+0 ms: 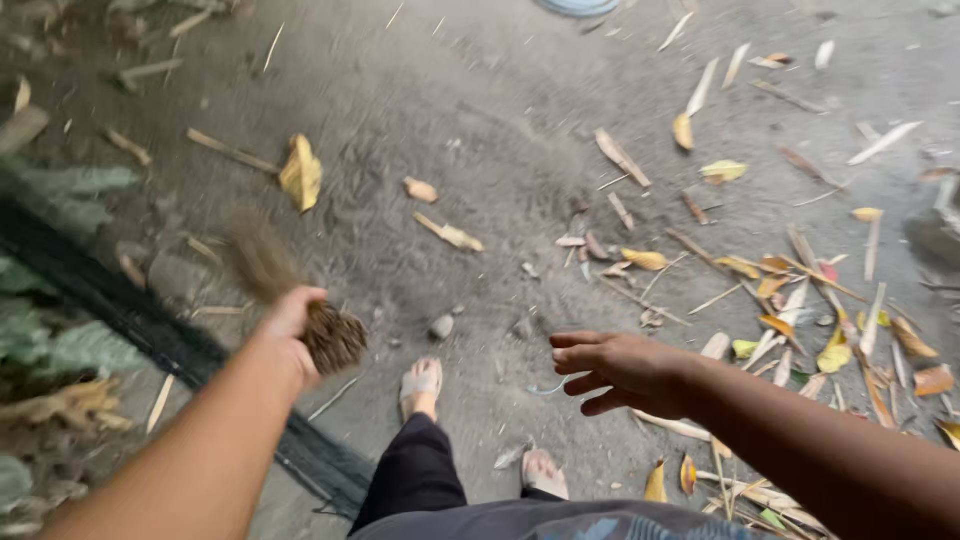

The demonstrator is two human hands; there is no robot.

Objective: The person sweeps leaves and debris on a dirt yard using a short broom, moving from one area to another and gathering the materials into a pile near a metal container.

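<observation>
One hand, the left [290, 330], is clenched on a broom [320, 325] whose bristles blur out beyond the fist; the right hand [620, 370] hangs empty, fingers loose. Low strokes away from the feet [422, 385] suit the leaves [780, 300] best.

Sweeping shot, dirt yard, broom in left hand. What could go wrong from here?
1. The left hand grips the broom at the butt end; its bristles are motion-blurred, so a swing may flick grit onto the sandalled foot close by.
2. Small stones lie just ahead of the feet; thin sandals might roll or slip on them.
3. The right hand hangs open and empty over dry leaves and sticks; reaching in bare could mean scratches.
</observation>
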